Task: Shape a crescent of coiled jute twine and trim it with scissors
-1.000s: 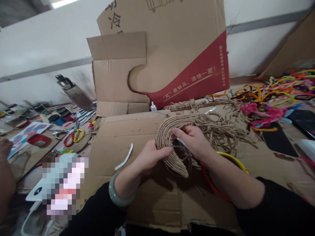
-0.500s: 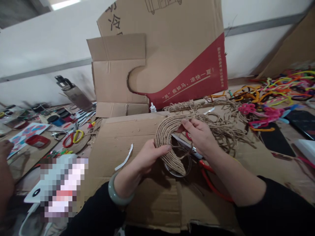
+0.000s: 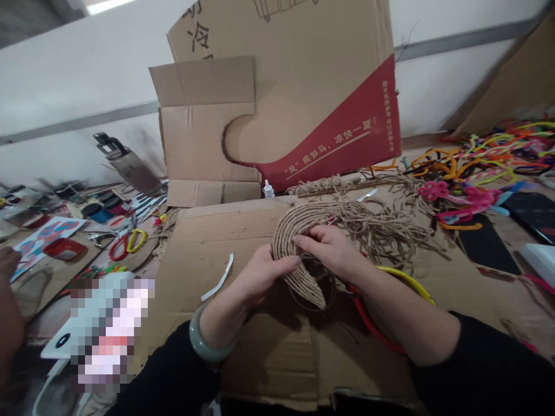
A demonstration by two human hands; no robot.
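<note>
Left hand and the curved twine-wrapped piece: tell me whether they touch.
Touching. The head view shows the left hand with its fingers pressed against the inner edge of the twine-wrapped piece, no gap showing; the right hand grips it too.

Rough matt jute cord is wound on the curved piece point(image 3: 291, 242); matt corrugated cardboard sheet point(image 3: 225, 231) beneath; glossy jade-like bangle point(image 3: 204, 342)

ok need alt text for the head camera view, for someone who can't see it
Two bare hands, left hand and right hand, grip a curved piece wrapped in jute twine over a flat cardboard sheet. Loose twine lies behind it, bright pipe cleaners to the right, and scissors to the left.
</note>
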